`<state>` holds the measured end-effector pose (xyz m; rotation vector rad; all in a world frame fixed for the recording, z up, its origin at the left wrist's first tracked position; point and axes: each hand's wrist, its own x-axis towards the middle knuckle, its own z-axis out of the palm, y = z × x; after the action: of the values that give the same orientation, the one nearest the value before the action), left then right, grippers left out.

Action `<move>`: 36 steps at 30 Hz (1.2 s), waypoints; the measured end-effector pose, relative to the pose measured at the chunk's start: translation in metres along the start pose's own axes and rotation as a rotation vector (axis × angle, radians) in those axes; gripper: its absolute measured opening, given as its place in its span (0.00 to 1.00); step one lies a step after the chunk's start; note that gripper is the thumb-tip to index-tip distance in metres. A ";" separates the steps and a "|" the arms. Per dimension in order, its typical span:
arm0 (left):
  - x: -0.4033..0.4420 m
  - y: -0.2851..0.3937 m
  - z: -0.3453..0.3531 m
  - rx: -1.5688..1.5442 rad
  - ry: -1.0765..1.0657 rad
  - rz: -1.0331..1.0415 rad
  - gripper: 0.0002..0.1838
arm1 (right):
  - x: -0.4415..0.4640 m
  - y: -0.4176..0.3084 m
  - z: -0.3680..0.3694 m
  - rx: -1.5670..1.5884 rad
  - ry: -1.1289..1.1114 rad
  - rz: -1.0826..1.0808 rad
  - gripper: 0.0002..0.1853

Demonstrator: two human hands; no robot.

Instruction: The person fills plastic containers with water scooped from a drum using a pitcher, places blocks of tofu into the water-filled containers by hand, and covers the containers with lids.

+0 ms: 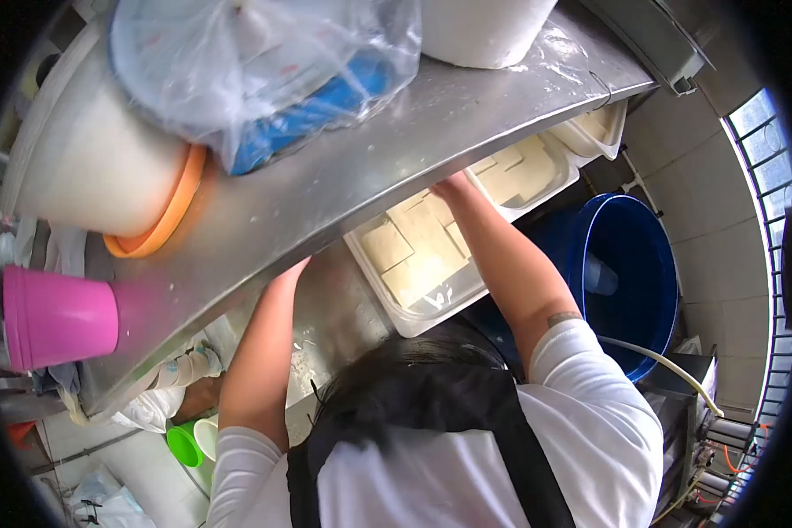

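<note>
My left hand reaches beneath the steel table's front edge, near a lower metal surface. Only a bit by the wrist shows; its fingers are hidden. Farther right, my right hand is partly under the same edge, over a white plastic tray of pale, flat slabs. Its fingers are hidden too, so whether it touches or holds a slab cannot be seen. A second tray with similar slabs lies just beyond my right forearm.
On the steel table are a bagged blue-and-clear bundle, a white tub, a large white container with an orange rim and a pink bucket. A blue barrel stands right; a green container sits lower left.
</note>
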<state>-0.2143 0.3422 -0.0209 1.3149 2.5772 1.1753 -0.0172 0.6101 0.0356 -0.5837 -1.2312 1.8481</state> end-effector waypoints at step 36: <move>-0.034 -0.002 0.005 -0.994 0.143 -0.773 0.24 | 0.022 0.091 0.034 -0.687 -0.572 -0.280 0.23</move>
<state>-0.1926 0.3209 -0.0362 0.0313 1.7202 1.9034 -0.0882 0.5935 -0.0314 -0.2015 -2.2384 1.3632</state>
